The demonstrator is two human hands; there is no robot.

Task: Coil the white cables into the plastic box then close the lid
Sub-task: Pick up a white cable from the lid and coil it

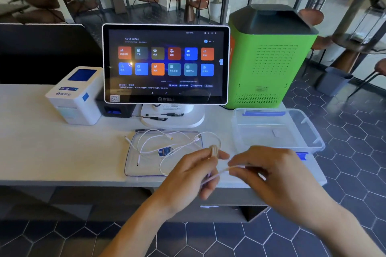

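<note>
Reaching in from the lower edge of the frame, both forearms angle up toward the middle, where the hands meet just above the near edge of the white desk (52, 148). The left hand (194, 175) has its fingers curled, its grip closed around a small bundle of coiled white cable (214, 151) that sticks up between thumb and forefinger. The right hand (269, 171) is turned palm down, its thumb and fingertips pinching a straight stretch of the same cable that runs down and left toward the left hand.

More white cables (165, 142) lie in loose loops on the clear lid (133, 165), which rests flat on the desk at centre frame, just left of the hands; one plug end hangs past the lid's left edge. A round blue label shows on the lid under the loops.

At centre right, the clear plastic box (275, 131) with blue latches sits open near the desk's right end, in front of a green machine (271, 58). Behind the lid stands a touchscreen terminal (166, 63), with a white printer (75, 96) to its left.
</note>
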